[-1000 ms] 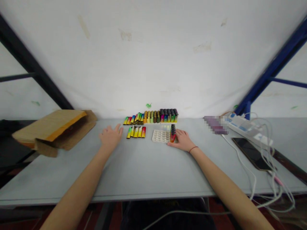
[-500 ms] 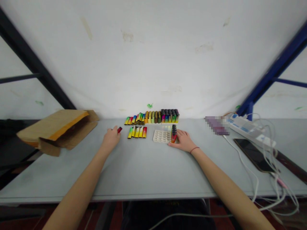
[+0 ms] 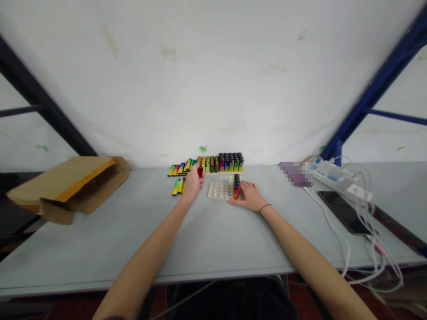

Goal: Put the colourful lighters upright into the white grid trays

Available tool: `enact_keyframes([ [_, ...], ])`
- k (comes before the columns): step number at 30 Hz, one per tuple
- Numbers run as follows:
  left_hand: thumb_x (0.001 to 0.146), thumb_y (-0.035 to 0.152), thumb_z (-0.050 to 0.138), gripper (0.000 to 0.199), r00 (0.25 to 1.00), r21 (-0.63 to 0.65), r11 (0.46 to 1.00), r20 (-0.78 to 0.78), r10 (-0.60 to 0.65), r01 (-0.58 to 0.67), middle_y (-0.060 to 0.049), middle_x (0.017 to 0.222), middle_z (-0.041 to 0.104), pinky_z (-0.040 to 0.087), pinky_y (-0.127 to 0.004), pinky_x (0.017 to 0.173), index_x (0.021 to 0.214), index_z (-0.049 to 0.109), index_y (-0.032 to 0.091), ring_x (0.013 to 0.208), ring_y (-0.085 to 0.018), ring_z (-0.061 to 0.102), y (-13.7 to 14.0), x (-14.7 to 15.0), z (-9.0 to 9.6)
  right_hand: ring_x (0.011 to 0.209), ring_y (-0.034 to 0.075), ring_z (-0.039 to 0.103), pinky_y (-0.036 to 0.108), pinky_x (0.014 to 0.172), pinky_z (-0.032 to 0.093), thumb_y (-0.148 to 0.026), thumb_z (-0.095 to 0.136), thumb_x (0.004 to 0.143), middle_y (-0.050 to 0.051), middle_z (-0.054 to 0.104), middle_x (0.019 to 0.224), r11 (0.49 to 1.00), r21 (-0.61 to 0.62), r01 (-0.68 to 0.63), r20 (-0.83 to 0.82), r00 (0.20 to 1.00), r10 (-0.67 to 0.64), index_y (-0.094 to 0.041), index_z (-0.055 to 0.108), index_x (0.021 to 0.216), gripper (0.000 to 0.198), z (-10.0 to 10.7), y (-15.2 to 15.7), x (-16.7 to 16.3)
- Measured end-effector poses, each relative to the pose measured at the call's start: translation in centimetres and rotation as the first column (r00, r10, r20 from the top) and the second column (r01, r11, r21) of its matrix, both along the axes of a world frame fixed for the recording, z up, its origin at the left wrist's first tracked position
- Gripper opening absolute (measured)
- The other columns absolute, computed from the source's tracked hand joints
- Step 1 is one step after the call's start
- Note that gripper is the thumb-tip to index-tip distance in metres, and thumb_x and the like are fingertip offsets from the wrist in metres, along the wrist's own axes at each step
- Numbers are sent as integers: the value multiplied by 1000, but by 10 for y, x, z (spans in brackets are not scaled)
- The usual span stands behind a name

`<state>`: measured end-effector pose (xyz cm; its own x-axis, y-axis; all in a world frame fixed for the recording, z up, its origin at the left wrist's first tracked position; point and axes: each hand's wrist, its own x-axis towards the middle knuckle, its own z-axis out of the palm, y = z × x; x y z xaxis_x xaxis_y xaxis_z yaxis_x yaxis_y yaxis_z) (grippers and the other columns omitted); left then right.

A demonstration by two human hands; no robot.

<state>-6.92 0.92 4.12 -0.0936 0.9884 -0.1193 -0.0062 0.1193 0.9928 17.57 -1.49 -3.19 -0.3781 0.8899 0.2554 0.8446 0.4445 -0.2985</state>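
My left hand [image 3: 192,184] is closed around a red lighter [image 3: 200,172], held up just left of a white tray [image 3: 220,190] with round holes. One row of red lighters with black tops [image 3: 236,186] stands upright at the tray's right end. My right hand [image 3: 249,195] grips that end, thumb at the front and fingers along the right side, against the row. Behind and partly under my left hand lie loose yellow-green lighters [image 3: 175,187]; some of them are hidden by the hand.
Against the wall stand a packed block of colourful lighters [image 3: 231,163] and gold-topped ones [image 3: 207,164], with a loose pile [image 3: 180,169] to their left. An open cardboard box [image 3: 66,186] sits left. At right are a phone [image 3: 343,212], a power strip [image 3: 343,180] and tangled white cables [image 3: 328,218].
My left hand has carried the red lighter rightward, from left of the loose lighters to beside the tray. My right hand stays at the tray. The view has shifted slightly.
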Motion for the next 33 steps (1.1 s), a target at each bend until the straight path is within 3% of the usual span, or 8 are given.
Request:
enact_keyframes([
  [5,89,54,34,41,972,-62,996,218,82,-70,9,44,21,12,-19,36,61,35,24,33,-7,14,-10,17,-9,128,35,54,50,108,37,-75,64,81,19,61,137,1000,7,1,10,1000,-1,-16,59,133,78,0,0,0],
  [12,91,48,33,37,942,-96,985,291,169,-147,9,44,22,13,-19,36,64,36,23,34,-7,15,-15,15,-16,128,35,54,49,109,37,-71,68,80,20,60,138,1000,-2,7,22,1000,-7,-14,60,131,76,2,-1,1],
  [16,91,60,31,45,932,-115,987,330,147,-115,9,44,21,14,-20,36,63,36,24,34,-7,15,-18,16,-14,127,35,55,49,108,38,-71,66,81,19,61,137,1000,2,-3,26,1000,3,-16,61,131,75,2,-1,1],
  [18,91,62,31,47,931,-147,983,332,152,-109,9,43,20,13,-20,36,62,35,24,34,-7,14,-19,17,-13,127,35,55,49,108,38,-71,66,82,19,62,137,1000,4,-7,26,1000,7,-16,61,131,74,2,-1,1],
  [21,92,50,33,41,933,-170,978,318,169,-119,9,43,19,10,-19,36,61,34,24,34,-7,13,-19,18,-13,128,34,54,49,108,38,-70,66,82,19,61,138,1000,6,-8,22,1000,8,-16,60,132,74,1,0,2],
  [28,94,39,32,36,930,-100,970,278,241,-222,9,44,25,13,-19,38,62,36,22,34,-7,16,-21,22,-17,129,35,53,48,108,37,-70,67,82,19,60,140,1000,-2,-7,18,1000,7,-15,59,134,76,0,0,2],
  [33,97,50,35,39,974,-60,996,212,84,-73,9,48,32,20,-20,39,73,45,21,36,-7,25,-15,28,-23,128,35,54,48,107,37,-70,66,82,19,61,139,1000,3,-7,12,1000,7,-15,60,133,76,0,0,2],
])
